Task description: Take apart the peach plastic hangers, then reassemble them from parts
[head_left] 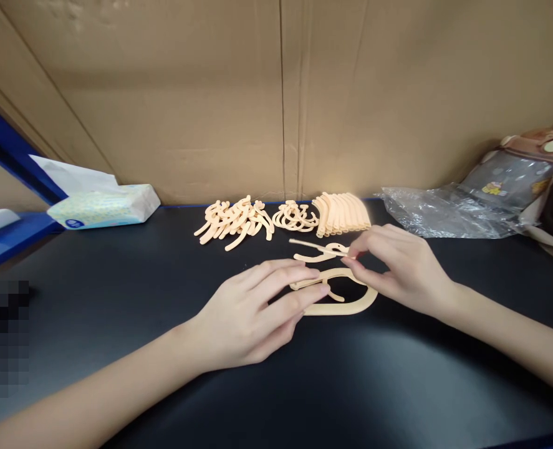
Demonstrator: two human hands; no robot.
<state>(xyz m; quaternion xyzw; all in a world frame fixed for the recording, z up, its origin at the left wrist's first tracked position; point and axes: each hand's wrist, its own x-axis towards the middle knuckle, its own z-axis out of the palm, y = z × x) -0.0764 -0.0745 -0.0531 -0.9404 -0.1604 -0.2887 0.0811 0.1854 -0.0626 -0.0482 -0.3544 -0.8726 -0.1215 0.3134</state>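
On the black table (117,299) lies a beige curved loop piece (351,304). My left hand (252,312) rests on the table with fingers stretched out, fingertips pressing down on the loop's left end. My right hand (398,268) pinches a thin beige strip piece (320,251) between thumb and forefinger, just above the loop. Behind them lie a heap of beige hook-shaped parts (234,221), a small pile of ring-shaped parts (295,217) and a neat stack of curved strips (344,213).
A cardboard wall (276,93) closes off the back. A tissue pack (103,204) sits at the back left by a blue shelf frame (9,156). Crumpled clear plastic (439,212) and a packaged item (524,171) lie at the back right.
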